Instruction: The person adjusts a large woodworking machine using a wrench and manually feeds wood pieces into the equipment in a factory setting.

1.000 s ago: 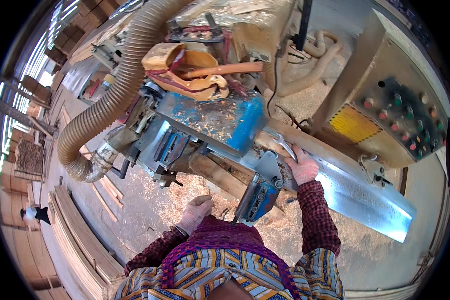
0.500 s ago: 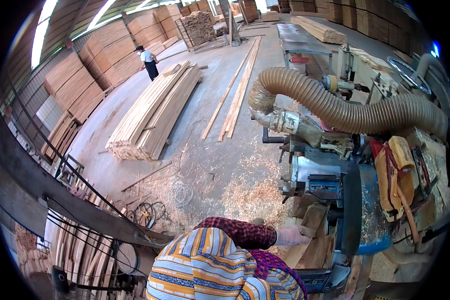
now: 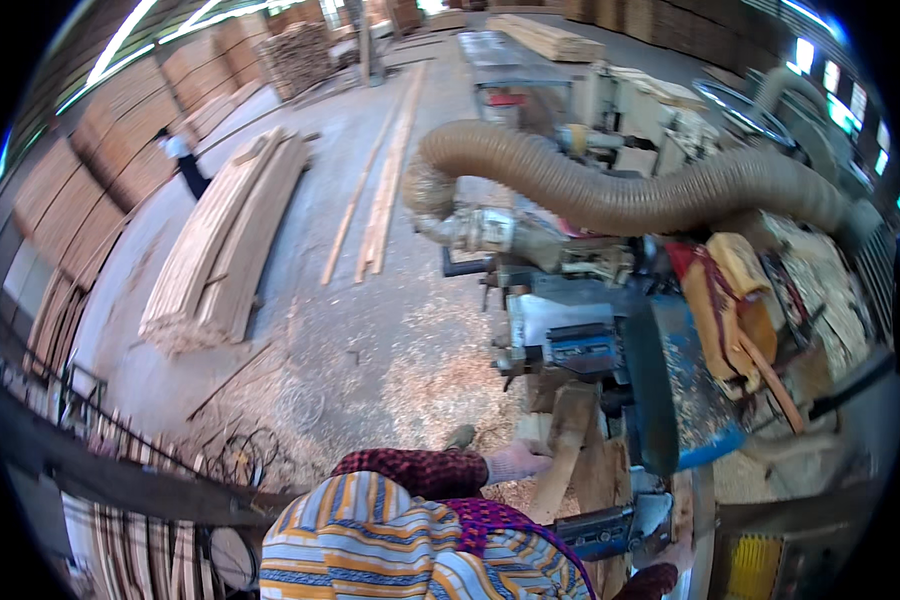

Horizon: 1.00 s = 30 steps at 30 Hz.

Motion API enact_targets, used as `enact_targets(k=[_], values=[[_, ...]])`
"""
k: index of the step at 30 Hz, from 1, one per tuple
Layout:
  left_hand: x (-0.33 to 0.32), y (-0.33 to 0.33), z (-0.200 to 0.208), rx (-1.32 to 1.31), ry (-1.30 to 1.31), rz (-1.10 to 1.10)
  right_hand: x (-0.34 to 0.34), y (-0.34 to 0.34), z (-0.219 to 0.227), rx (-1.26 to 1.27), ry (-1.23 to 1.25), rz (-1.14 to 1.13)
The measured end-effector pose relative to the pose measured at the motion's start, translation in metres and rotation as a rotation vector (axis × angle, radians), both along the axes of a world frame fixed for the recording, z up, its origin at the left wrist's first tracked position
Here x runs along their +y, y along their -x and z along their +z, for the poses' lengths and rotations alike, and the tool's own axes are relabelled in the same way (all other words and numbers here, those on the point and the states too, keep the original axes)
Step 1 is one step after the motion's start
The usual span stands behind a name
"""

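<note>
My left hand [image 3: 518, 462], in a pale pinkish glove below a dark red checked sleeve, reaches toward the machine. Its fingers look stretched out at the left edge of a short wooden board [image 3: 568, 440]; whether they press on it is unclear. The board lies tilted beside other wood pieces at the blue woodworking machine [image 3: 582, 350]. Low in the view, my right hand [image 3: 676, 556] is beside a narrow wooden strip [image 3: 683, 510], just past a dark blue metal part [image 3: 595, 530]. Blur hides its fingers.
A ribbed hose [image 3: 610, 195] arches over the machine. A yellow pouch [image 3: 720, 320] with a wooden handle lies on top. Shavings [image 3: 440, 390] cover the floor. Stacked planks [image 3: 225, 240] and loose long boards [image 3: 385, 200] lie beyond; a person [image 3: 185, 165] stands behind the stack.
My view has swung to the right, so the scene sits further left. My right hand has come into view at the bottom. The left hand stays near the board.
</note>
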<state>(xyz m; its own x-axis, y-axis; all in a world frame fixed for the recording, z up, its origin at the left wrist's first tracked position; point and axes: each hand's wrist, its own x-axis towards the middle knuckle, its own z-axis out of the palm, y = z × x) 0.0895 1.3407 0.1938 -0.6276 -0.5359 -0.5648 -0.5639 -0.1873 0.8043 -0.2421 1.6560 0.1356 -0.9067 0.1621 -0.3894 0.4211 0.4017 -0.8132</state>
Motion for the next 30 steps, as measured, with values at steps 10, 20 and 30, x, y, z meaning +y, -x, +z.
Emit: enact_targets(k=[10, 20, 30], values=[[0.006, -0.001, 0.018, -0.032, -0.116, -0.013, -0.008, -0.002, 0.007, -0.135, 0.424, -0.243], [-0.014, -0.026, -0.018, 0.033, 0.009, -0.202, -0.011, -0.036, 0.036, 0.496, -0.733, 0.548], [-0.008, -0.009, -0.073, 0.105, -0.339, 0.022, -0.035, -0.017, 0.072, -0.133, -0.213, 0.143]])
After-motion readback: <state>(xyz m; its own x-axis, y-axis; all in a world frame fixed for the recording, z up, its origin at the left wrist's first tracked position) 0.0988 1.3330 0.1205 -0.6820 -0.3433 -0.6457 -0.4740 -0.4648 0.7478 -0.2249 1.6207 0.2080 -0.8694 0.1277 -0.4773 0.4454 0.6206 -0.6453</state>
